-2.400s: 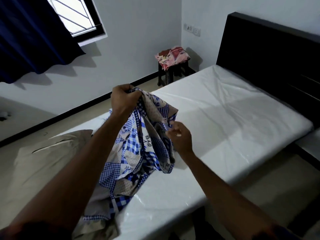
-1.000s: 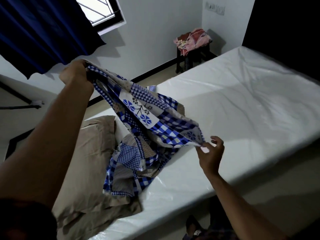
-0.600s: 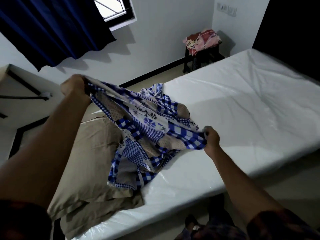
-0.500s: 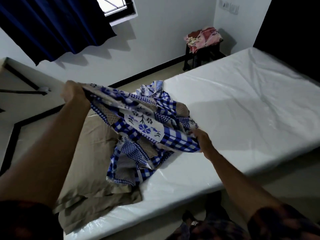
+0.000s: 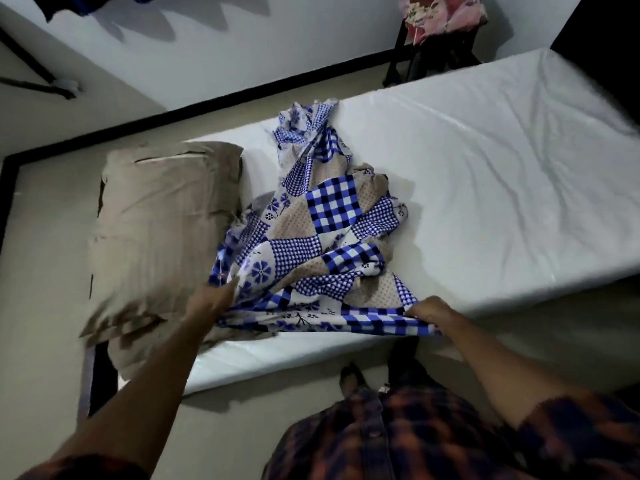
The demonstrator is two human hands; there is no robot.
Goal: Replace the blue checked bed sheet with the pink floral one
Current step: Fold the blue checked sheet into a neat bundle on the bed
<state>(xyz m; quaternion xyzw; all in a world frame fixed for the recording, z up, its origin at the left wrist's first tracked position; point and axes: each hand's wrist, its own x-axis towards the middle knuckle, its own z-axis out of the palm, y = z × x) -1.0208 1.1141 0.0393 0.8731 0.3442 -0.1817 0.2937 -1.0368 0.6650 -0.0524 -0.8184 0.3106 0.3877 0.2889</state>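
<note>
Where the blue checked bed sheet [image 5: 332, 216] lies: crumpled in a heap on the left part of the mattress [image 5: 502, 168]. Its far end trails to the mattress's far edge. Its near edge is drawn out in a band between the two hands, along the near side of the bed.
Left hand [image 5: 211, 299]: low at the left end of that band, just beside the pillow [image 5: 162, 220]. Its fingers are pushed into the fabric and look clamped on it, though motion blur softens the detail.
Right hand [image 5: 429, 308]: at the right end of the band, over the mattress's near edge. The knuckles are up and the fingers are curled tight round the checked border.
Mattress: white, glossy and creased. The sheet covers only its left part.
Pillow: tan, lying at the left end of the mattress, with its right side touching the heap of sheet.
Pink floral sheet [image 5: 443, 12]: bundled on top of a dark stool [image 5: 408, 60] that stands by the wall, beyond the mattress's far edge and well apart from both hands.
Headboard [image 5: 606, 36]: dark, in the top right corner.
Curtain [image 5: 79, 1]: a dark blue hem at the top left, throwing a jagged shadow on the white wall.
Plaid shirt [image 5: 398, 438]: fills the bottom edge, with the person standing at the bed's near side.
</note>
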